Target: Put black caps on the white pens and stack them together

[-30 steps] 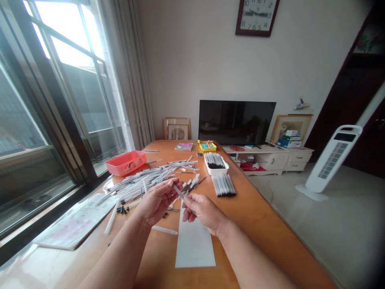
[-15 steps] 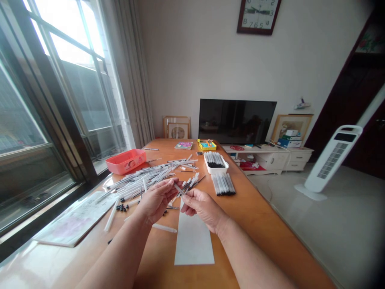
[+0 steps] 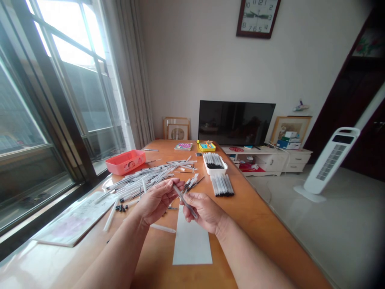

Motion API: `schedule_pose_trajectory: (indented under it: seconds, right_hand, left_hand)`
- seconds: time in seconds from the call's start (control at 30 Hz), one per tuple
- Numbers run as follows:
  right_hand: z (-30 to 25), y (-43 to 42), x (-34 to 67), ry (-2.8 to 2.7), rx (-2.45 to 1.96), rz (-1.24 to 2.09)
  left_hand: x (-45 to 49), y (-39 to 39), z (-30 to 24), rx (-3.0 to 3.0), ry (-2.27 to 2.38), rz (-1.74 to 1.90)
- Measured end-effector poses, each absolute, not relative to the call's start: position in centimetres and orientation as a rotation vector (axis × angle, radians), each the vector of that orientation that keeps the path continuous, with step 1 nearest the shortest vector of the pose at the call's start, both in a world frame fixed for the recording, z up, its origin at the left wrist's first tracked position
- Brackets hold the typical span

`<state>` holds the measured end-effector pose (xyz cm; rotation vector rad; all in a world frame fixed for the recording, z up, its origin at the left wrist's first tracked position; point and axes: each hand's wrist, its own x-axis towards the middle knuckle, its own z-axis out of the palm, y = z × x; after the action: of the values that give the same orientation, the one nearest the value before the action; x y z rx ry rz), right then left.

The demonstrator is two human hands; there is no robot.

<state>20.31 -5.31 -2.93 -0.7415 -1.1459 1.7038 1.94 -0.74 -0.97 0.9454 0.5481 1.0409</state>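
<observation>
Both my hands are raised over a wooden table [image 3: 258, 224]. My right hand [image 3: 203, 210] is closed round a thin translucent pen barrel [image 3: 184, 200] that slants up to the left. My left hand [image 3: 156, 200] pinches the upper end of that same pen with thumb and fingertips. Behind my hands lies a heap of loose white pen barrels [image 3: 144, 178]. A few small black caps [image 3: 121, 208] lie left of my left hand. One loose pen [image 3: 162, 228] rests below my left wrist.
A white paper strip [image 3: 192, 245] lies under my hands. A white tray of pens [image 3: 214, 163] and a row of finished pens [image 3: 221, 185] sit to the right. A pink basket [image 3: 125, 161] and a printed sheet [image 3: 75, 220] are to the left. TV, tower fan beyond.
The pen has slid further down into my right hand and shows more length between the two hands. Both hands stay in about the same place.
</observation>
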Motion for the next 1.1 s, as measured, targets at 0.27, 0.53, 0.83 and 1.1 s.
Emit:
schedule_pose_trajectory:
  seconds: [0.27, 0.53, 0.83, 1.1]
  right_hand:
    - [-3.3, -5.2, 20.1, -1.281, -0.866, 1.528]
    - [-4.0, -4.4, 20.4, -1.186, -0.986, 1.34]
    - [-4.0, -4.4, 20.8, -1.149, -1.004, 1.317]
    - [-4.5, -3.9, 21.0, -1.108, -1.058, 1.284]
  left_hand:
    - [2.5, -0.7, -1.7, 1.091, 0.661, 1.131]
    - [4.8, -2.4, -1.0, 1.445, 0.851, 1.413]
    - [5.5, -6.6, 2.0, 1.697, 0.884, 1.364]
    - [-5.8, -8.4, -0.3, 1.519, 1.407, 1.483]
